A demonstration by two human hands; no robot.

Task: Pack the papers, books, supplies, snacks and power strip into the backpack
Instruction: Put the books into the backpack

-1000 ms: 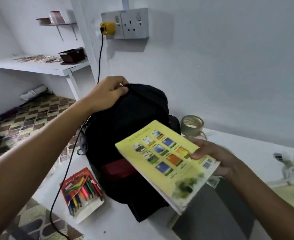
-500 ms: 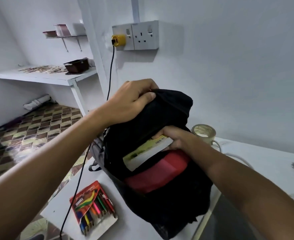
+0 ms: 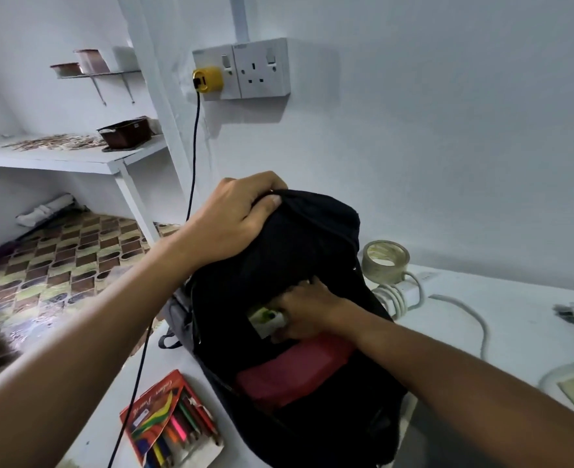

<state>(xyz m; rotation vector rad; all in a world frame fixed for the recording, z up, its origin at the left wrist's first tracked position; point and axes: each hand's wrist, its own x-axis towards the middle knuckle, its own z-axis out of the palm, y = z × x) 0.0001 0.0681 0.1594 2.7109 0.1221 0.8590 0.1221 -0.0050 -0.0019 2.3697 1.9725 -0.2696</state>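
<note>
Lower left of frame: pencil pack [image 3: 172,423] is laid flat on counter [image 3: 515,319]. Centre: backpack [image 3: 299,298] top is gripped by left hand [image 3: 234,221]. Book [image 3: 266,320], nearly all inside the opening, is clasped by right hand [image 3: 307,314]. Right of centre: tape roll [image 3: 385,261] and power strip [image 3: 402,293] are seen just beside the bag.

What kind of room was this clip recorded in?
Probably a plain room in a home: white-painted walls with a double wall socket, a patterned tiled floor, and a white built-in shelf holding household odds and ends.
</note>
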